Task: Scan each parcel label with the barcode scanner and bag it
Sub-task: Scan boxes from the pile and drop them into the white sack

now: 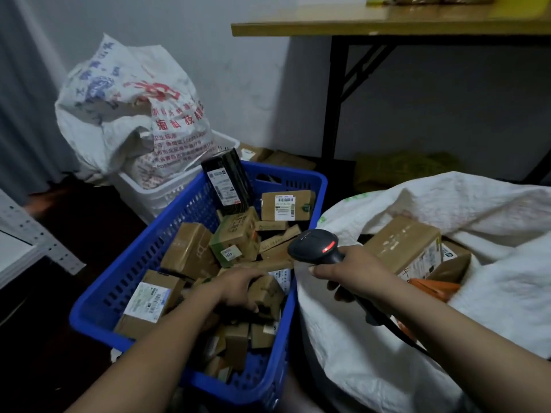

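A blue plastic basket (119,281) on the floor holds several small cardboard parcels with white labels. My left hand (238,286) reaches into it and grips a small brown parcel (265,293) near the basket's right wall. My right hand (354,271) grips the handle of a black barcode scanner (316,244), its red light lit, head pointing left over the basket's rim. To the right, a large white woven bag (387,368) lies open with a big cardboard box (402,242) and other parcels inside.
A white basket (155,192) behind the blue one carries a printed woven sack (128,105). A yellow-topped table (387,23) on black legs stands at the back right, more boxes under it. Grey metal shelving (35,242) edges the left.
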